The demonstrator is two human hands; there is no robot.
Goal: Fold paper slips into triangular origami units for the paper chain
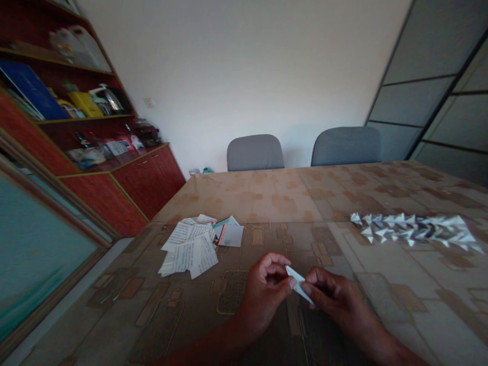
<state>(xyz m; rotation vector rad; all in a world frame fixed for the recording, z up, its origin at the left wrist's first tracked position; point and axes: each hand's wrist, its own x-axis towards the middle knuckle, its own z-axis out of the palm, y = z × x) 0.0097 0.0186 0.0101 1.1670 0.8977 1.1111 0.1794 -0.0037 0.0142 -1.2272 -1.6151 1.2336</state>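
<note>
The paper (298, 288), a narrow white piece that looks folded and runs to a point at its far left end, is in both hands above the near part of the bench (274, 195). Whether it touches the bench below I cannot tell.

The left hand (263, 287) has thumb and forefinger pinching the paper towards its far end, the other fingers curled. The right hand (335, 295) pinches it nearer its other end, thumb on top, the rest tucked in — I cannot see what those do underneath.

The step in hand looks like folding or pressing a crease. The next move, I judge, calls for a steady left pinch while the right thumb works along the edge, as a loose grip could let the layers slip.

To the left, farther off than the hands, lies a loose pile of slips (192, 249), most with print — a card (231, 236) with a red edge sits at its right. Well to the right are pointed folded pieces (419, 231), set close in rows. Two chairs (255, 152) stand beyond the far edge.
</note>
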